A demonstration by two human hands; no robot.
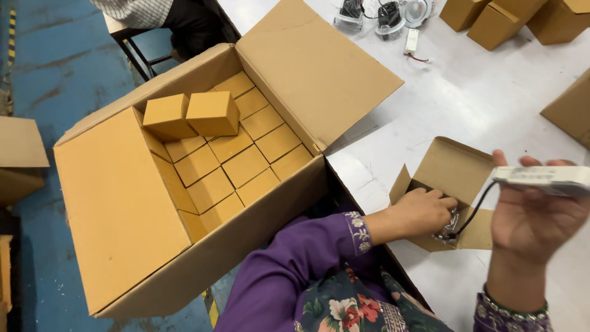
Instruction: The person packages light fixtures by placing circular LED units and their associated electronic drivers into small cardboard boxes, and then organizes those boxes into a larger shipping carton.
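Observation:
A small open cardboard box (455,169) lies on the white table (467,98) in front of me. My left hand (421,211) reaches into its opening, fingers curled on a shiny plastic-wrapped item (452,226) inside. My right hand (534,215) is raised beside the box and grips a flat white rectangular unit (544,178). A black cable (476,209) runs from that unit down into the box.
A large open carton (123,209) at my left holds several small closed brown boxes, two stacked on top (193,115). More small boxes (491,21) and round light fittings (387,15) lie at the table's far side. Another person sits beyond the carton (178,18).

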